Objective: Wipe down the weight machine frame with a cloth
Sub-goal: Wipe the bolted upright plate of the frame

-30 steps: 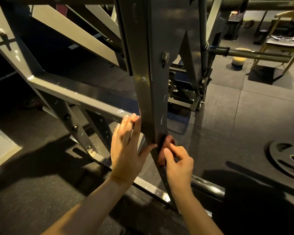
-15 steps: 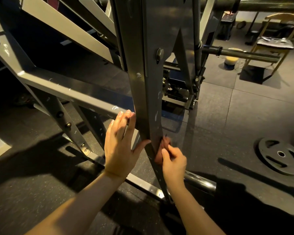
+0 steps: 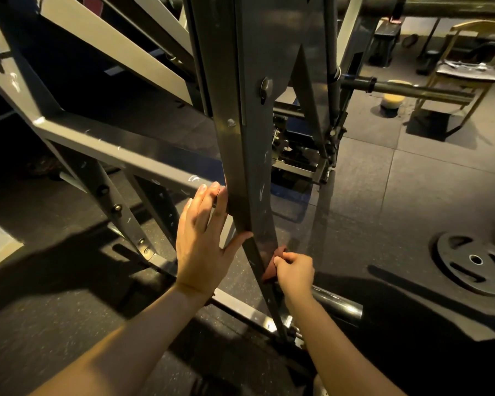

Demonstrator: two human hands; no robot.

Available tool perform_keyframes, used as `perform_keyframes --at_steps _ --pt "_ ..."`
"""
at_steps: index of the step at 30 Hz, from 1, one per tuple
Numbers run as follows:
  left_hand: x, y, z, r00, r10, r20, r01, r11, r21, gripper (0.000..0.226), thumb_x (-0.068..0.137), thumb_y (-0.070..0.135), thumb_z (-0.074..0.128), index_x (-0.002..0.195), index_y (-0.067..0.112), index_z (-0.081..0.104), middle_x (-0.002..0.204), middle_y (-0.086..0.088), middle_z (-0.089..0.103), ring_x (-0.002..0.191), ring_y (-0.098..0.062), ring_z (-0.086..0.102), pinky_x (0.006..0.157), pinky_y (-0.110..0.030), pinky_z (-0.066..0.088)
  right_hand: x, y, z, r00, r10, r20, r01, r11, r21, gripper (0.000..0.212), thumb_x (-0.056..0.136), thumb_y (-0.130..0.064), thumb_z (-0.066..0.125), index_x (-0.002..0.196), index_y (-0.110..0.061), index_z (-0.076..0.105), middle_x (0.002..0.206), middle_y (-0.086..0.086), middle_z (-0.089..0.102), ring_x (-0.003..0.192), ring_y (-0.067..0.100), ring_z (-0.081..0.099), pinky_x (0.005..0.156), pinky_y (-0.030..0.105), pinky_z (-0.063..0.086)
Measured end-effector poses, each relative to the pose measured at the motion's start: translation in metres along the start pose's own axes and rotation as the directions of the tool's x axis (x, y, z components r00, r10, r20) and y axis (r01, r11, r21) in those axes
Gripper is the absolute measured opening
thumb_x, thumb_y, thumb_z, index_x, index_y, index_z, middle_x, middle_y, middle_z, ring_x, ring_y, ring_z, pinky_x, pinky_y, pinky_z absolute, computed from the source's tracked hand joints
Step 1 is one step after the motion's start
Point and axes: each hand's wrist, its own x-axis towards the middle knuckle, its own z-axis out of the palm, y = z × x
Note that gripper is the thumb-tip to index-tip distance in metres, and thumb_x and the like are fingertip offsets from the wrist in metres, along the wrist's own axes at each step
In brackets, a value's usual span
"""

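While the left hand (image 3: 202, 241) lay flat, fingers straight, against the dark grey steel frame upright (image 3: 242, 155), the right hand (image 3: 293, 274) pinched a reddish cloth (image 3: 272, 267) against its lower right edge.

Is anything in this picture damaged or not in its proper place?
Yes. The upright post and the crossbeam show pale scuffs and chips in the dark paint. A weight plate lies flat on the floor at right, apart from the machine. Nothing looks spilled.
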Motion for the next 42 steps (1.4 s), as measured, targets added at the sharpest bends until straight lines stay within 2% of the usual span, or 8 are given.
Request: perform_keyframes --at_steps 6,12,18,21,24,30,34,42 --pt "0.001 -0.003 -0.003 0.999 0.041 -0.014 -0.040 0.999 0.016 0.079 0.096 0.047 0.066 0.157 0.008 0.034 0.158 -0.014 0.038 0.152 -0.031 0.030 0.124 -0.051 0.026 -0.035 -0.039 0.001 0.872 -0.482 -0.085 0.489 0.850 0.193 0.016 0.099 -0.016 0.064 0.113 -0.021 0.070 0.105 -0.012 0.067 0.102 0.001 0.065 0.084 0.015 0.056" --pt "0.003 -0.002 -0.008 0.998 0.055 -0.029 -0.054 0.998 0.040 0.069 0.097 0.042 0.067 0.153 0.008 0.043 0.155 -0.012 0.046 0.149 -0.029 0.036 0.124 -0.045 0.024 -0.026 -0.007 0.004 0.997 -0.080 -0.025 0.082 0.988 0.133 0.032 0.099 -0.014 0.063 0.131 -0.016 0.065 0.129 0.001 0.065 0.119 0.021 0.063 0.098 0.034 0.053" --pt "0.002 -0.005 -0.010 0.998 0.067 0.011 -0.068 0.997 0.021 0.068 0.097 0.037 0.066 0.154 0.009 0.042 0.154 -0.013 0.046 0.148 -0.031 0.037 0.120 -0.055 0.033 -0.043 -0.068 -0.004 0.870 -0.487 -0.075 0.481 0.808 0.341 0.016 0.099 -0.013 0.064 0.108 -0.025 0.070 0.101 -0.010 0.070 0.099 0.001 0.066 0.080 0.014 0.056" --pt "0.007 -0.004 -0.017 0.995 0.081 -0.050 -0.079 0.996 0.034 0.059 0.099 0.039 0.063 0.150 0.011 0.051 0.147 -0.012 0.054 0.142 -0.028 0.045 0.126 -0.037 0.019 -0.034 -0.045 0.000 0.928 -0.362 -0.087 0.372 0.890 0.264 0.021 0.099 -0.014 0.063 0.115 -0.027 0.070 0.107 -0.010 0.069 0.107 0.008 0.065 0.093 0.027 0.056" --pt "0.007 0.004 -0.019 0.997 0.021 -0.080 -0.018 0.999 0.027 0.056 0.098 0.040 0.057 0.148 0.016 0.052 0.140 -0.011 0.058 0.132 -0.030 0.052 0.115 -0.045 0.034 -0.034 -0.049 0.000 0.974 -0.224 -0.034 0.224 0.929 0.295 0.029 0.098 -0.014 0.064 0.126 -0.019 0.069 0.115 -0.008 0.068 0.110 0.013 0.064 0.090 0.026 0.053" --pt "0.007 0.002 -0.019 0.999 0.001 -0.043 -0.001 1.000 0.000 0.056 0.097 0.038 0.055 0.149 0.017 0.050 0.142 -0.007 0.052 0.133 -0.028 0.049 0.111 -0.052 0.040 -0.045 -0.077 -0.004 0.863 -0.496 -0.101 0.497 0.794 0.349 0.016 0.099 -0.015 0.063 0.106 -0.029 0.067 0.104 -0.007 0.068 0.102 0.005 0.066 0.085 0.018 0.056" --pt "0.011 0.009 -0.022 0.997 -0.002 -0.074 0.003 1.000 0.010 0.054 0.096 0.040 0.057 0.144 0.015 0.056 0.135 -0.009 0.060 0.128 -0.025 0.049 0.108 -0.049 0.038 -0.043 -0.063 -0.001 0.969 -0.246 -0.031 0.242 0.915 0.323 0.029 0.098 -0.014 0.064 0.124 -0.026 0.068 0.116 -0.006 0.067 0.114 0.018 0.065 0.098 0.035 0.055" --pt "0.009 0.002 -0.020 0.999 0.011 -0.032 -0.012 0.999 -0.035 0.056 0.095 0.031 0.068 0.147 0.016 0.055 0.143 -0.011 0.057 0.138 -0.030 0.049 0.114 -0.053 0.042 -0.062 -0.105 -0.009 0.773 -0.616 -0.154 0.628 0.706 0.327 0.015 0.101 -0.015 0.061 0.103 -0.029 0.066 0.101 -0.005 0.067 0.100 0.006 0.065 0.084 0.021 0.059"
